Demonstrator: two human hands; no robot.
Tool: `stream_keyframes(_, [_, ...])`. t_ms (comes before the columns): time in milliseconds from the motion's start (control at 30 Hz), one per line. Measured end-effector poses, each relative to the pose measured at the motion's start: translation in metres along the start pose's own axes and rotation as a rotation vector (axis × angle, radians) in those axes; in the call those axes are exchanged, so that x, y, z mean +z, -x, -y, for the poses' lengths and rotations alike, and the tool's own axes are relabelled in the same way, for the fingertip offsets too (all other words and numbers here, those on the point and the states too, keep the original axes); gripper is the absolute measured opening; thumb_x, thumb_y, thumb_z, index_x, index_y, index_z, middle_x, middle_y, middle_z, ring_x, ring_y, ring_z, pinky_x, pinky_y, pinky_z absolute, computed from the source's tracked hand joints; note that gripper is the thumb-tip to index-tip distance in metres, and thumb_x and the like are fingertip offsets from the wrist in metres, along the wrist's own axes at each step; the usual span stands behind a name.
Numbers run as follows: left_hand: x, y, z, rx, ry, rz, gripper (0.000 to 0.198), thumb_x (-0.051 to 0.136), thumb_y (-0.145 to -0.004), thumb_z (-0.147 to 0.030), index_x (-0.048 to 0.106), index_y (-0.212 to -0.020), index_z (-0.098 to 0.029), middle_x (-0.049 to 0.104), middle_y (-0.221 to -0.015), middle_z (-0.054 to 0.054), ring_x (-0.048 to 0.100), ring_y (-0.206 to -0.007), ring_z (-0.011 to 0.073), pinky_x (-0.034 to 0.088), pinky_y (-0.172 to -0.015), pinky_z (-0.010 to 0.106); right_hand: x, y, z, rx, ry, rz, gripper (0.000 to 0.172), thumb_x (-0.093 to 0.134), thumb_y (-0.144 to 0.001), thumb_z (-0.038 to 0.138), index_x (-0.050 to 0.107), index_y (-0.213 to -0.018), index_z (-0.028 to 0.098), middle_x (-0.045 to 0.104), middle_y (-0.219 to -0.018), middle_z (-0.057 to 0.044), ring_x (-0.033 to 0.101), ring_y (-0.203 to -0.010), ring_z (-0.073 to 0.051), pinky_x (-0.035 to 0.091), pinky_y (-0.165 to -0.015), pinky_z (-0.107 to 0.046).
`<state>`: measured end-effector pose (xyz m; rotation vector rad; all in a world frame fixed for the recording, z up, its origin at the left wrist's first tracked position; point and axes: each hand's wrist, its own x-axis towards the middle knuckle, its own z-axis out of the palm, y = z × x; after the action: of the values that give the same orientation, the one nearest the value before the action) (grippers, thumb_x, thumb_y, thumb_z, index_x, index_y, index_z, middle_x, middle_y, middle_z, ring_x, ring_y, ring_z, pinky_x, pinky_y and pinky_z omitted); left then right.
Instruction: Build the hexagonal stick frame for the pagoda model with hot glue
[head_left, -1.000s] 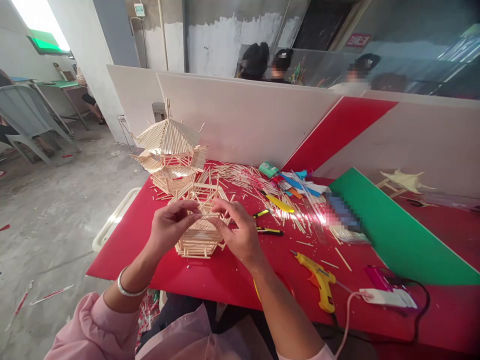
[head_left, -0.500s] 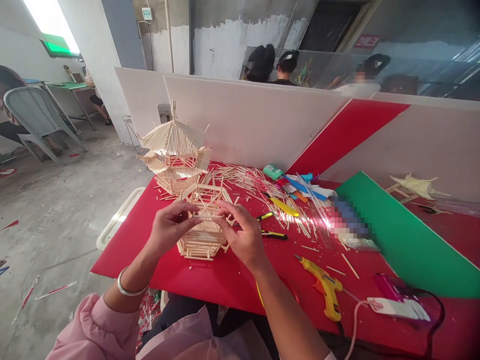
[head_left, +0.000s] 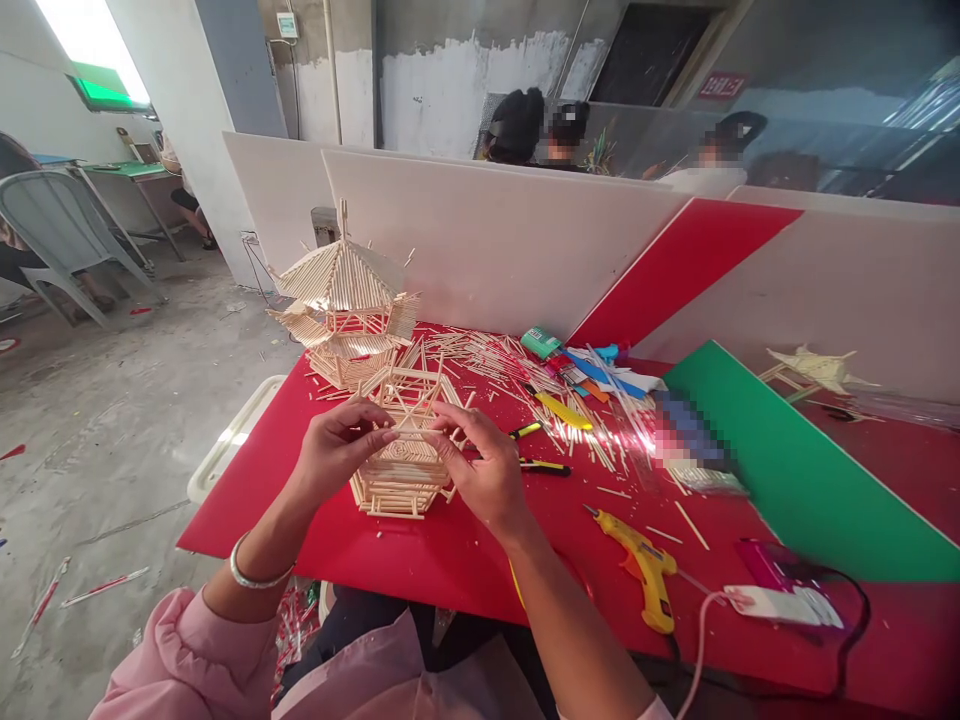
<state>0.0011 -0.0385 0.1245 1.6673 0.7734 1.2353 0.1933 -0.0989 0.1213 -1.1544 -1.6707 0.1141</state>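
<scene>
Between my two hands a short pale wooden stick (head_left: 411, 434) lies level, pinched at either end. My left hand (head_left: 341, 445) closes thumb and fingers on its left end, and my right hand (head_left: 480, 460) grips the right end. Directly below and behind the fingers stands a six-sided frame (head_left: 397, 490) built of stacked wooden sticks, its upper rim partly hidden by my hands. Behind it to the left rises a pagoda model (head_left: 341, 280) of the same sticks, with a pointed roof and a lower tier.
Loose sticks (head_left: 480, 355) are strewn over the red tabletop (head_left: 300, 530). A yellow glue gun (head_left: 645, 570) lies at the right beside a white power strip (head_left: 780, 603). A yellow cutter (head_left: 562, 410) rests among the sticks. White boards (head_left: 480, 240) and a green board (head_left: 795, 460) border the table.
The whole view has shifted slightly, so most things sit a little further left. Both hands keep their pinch on the stick over the frame, nearly unmoved.
</scene>
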Motion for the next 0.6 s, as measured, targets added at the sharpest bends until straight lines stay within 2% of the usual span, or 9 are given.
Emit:
stream_keyframes(200, [0.0001, -0.0006, -0.0032, -0.008, -0.003, 0.000, 0.023, 0.079, -0.074, -0.039, 0.070, -0.072, -0.018, 0.065, -0.070, 0.004, 0.055, -0.062, 0.0125, 0.044, -0.052, 0.024, 0.0002, -0.0001, 0.0012, 0.003, 0.001, 0.010, 0.028, 0.063, -0.093, 0.024, 0.064, -0.121, 0.030, 0.073, -0.092, -0.001, 0.069, -0.087, -0.016, 0.056, -0.081, -0.031])
stream_keyframes(400, [0.0005, -0.0016, -0.0060, -0.009, -0.012, 0.014, 0.024, 0.079, -0.074, -0.039, 0.069, -0.070, -0.018, 0.063, -0.068, 0.003, 0.055, -0.062, 0.0126, 0.044, -0.052, 0.024, 0.0004, -0.0014, 0.0001, -0.065, -0.004, -0.003, 0.014, 0.063, -0.093, 0.023, 0.073, -0.102, 0.028, 0.074, -0.094, -0.002, 0.069, -0.090, -0.016, 0.057, -0.084, -0.033])
stream_keyframes(600, [0.0005, -0.0018, -0.0059, -0.039, 0.007, 0.024, 0.025, 0.080, -0.074, -0.039, 0.068, -0.069, -0.017, 0.061, -0.066, 0.002, 0.052, -0.059, 0.0106, 0.043, -0.051, 0.023, 0.0011, -0.0005, -0.0010, -0.070, -0.024, -0.018, 0.013, 0.065, -0.092, 0.020, 0.073, -0.100, 0.027, 0.073, -0.095, -0.001, 0.068, -0.090, -0.015, 0.056, -0.082, -0.030])
